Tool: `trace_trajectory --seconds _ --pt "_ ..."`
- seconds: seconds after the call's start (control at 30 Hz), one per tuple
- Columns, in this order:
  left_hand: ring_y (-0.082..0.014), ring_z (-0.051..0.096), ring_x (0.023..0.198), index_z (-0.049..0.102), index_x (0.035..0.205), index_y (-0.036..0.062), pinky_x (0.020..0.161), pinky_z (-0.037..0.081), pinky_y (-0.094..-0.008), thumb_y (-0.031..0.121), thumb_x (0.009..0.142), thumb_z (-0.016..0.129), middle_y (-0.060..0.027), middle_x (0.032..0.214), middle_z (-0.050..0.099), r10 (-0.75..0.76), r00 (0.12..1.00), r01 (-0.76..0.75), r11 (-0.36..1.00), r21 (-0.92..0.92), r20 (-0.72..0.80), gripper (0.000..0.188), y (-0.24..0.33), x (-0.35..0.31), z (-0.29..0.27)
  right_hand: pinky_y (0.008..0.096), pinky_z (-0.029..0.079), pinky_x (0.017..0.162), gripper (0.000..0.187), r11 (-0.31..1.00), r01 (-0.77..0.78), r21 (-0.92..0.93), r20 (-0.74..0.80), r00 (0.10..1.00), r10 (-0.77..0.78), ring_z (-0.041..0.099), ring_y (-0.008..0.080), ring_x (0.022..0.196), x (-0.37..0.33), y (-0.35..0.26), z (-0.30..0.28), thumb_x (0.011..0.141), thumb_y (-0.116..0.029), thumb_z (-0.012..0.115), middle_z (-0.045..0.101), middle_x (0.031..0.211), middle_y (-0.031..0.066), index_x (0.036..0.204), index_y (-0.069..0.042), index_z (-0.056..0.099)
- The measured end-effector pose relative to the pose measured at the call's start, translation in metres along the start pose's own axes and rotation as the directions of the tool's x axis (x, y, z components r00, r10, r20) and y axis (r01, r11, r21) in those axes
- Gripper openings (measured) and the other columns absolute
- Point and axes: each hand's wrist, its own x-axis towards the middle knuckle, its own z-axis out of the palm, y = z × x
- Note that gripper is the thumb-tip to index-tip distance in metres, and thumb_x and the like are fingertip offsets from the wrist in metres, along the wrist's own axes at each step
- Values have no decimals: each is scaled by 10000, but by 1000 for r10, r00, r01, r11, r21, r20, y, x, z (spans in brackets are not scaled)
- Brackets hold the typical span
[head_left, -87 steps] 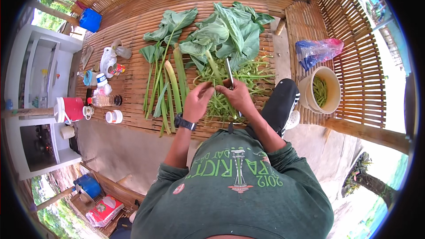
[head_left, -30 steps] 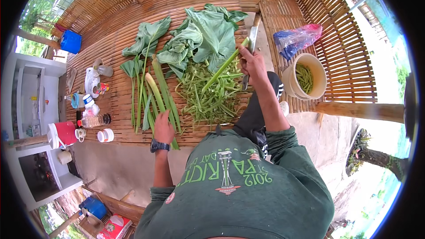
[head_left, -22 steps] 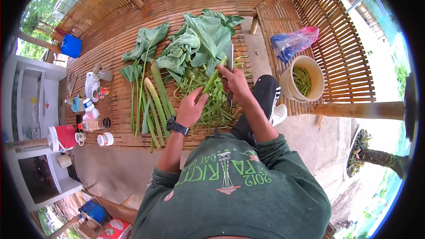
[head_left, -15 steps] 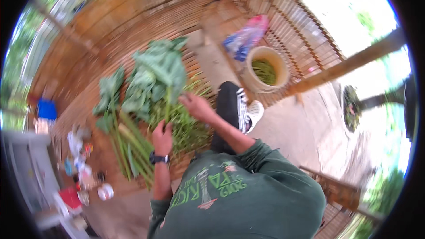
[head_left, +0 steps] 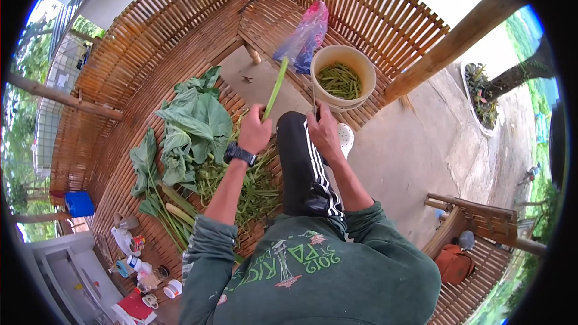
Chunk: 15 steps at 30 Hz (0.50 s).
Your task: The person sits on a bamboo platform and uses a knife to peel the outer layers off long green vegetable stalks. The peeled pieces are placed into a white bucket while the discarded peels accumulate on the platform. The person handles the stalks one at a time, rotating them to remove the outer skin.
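A pale green leaf stalk [head_left: 276, 89] rises from the closed fingers of my left hand [head_left: 255, 131], its far end pointing toward the plastic bag. My right hand [head_left: 326, 131] is wrapped round a slim knife [head_left: 313, 94], whose blade points up beside the bucket's rim. The white bucket [head_left: 325, 97] holds several cut green stalk pieces [head_left: 339, 81]. Big dark green leaves [head_left: 198, 117] lie left of my left hand. Below them spreads a heap of green peelings [head_left: 253, 186], with long uncut stalks [head_left: 171, 219] to its left.
Slatted bamboo benching [head_left: 174, 54] runs along the back and left. A red and blue plastic bag [head_left: 304, 36] sits behind the bucket. A wooden post [head_left: 448, 42] slants at the right. Cups and packets stand at lower left, near a blue box [head_left: 79, 203].
Both hands have left the leafy stalk over the heap and moved right. My left hand now holds up a leafless stalk, and my right hand, with the knife, is by the bucket.
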Motion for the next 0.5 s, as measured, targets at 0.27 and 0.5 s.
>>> trace_trajectory --seconds 0.27,0.5 --pt "-241 729 821 639 1234 -19 768 566 -384 156 985 640 -158 986 758 9 988 -15 999 38 152 305 21 122 109 373 504 652 345 993 -114 -16 -223 969 108 654 250 708 82 -9 -86 1106 -214 522 649 799 135 1396 -30 560" --pt "-144 717 691 651 1179 -14 653 573 -297 33 982 638 -103 934 774 -117 969 150 979 -142 219 202 70 155 148 304 473 575 235 958 143 250 -448 894 -16 588 122 629 110 -32 -141 1108 -163 524 619 765 61 1279 -6 560"
